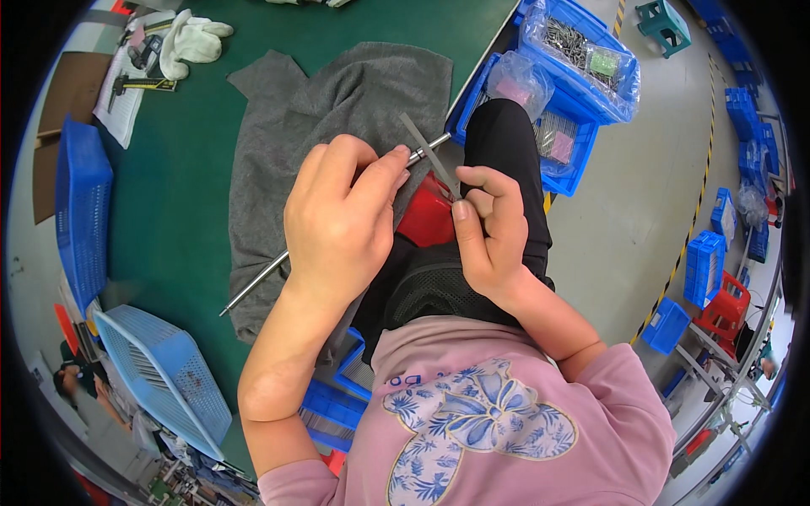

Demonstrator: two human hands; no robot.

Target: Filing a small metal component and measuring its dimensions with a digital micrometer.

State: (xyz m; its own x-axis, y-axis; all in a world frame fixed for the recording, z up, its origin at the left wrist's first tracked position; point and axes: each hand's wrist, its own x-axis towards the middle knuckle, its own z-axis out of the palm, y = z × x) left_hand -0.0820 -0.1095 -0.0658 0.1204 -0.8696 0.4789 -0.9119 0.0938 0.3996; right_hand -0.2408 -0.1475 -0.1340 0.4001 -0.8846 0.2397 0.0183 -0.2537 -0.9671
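The left hand (342,215) grips a slender metal rod (260,279) that I see jutting from both sides of it; the right hand (494,219) pinches a thin flat strip (432,158) by its near end. From here, strip crosses rod just beyond the left fingertips; contact I can't tell.

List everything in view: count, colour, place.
Rod: one, silver, in left hand
Flat strip: one, grey, in right hand
Table: one, green, left
Cloth: one, grey, on table
Glove: one, white, upper left
Baskets: two, blue, left
Bins: at least two, blue, upper right
Stool: one, green, upper right
Chair: one, red, right
Crates: several, blue, right
Unclear object: one, red, lap
Shirt: one, pink, bottom
Left hand: one, bare, centre
Right hand: one, bare, centre
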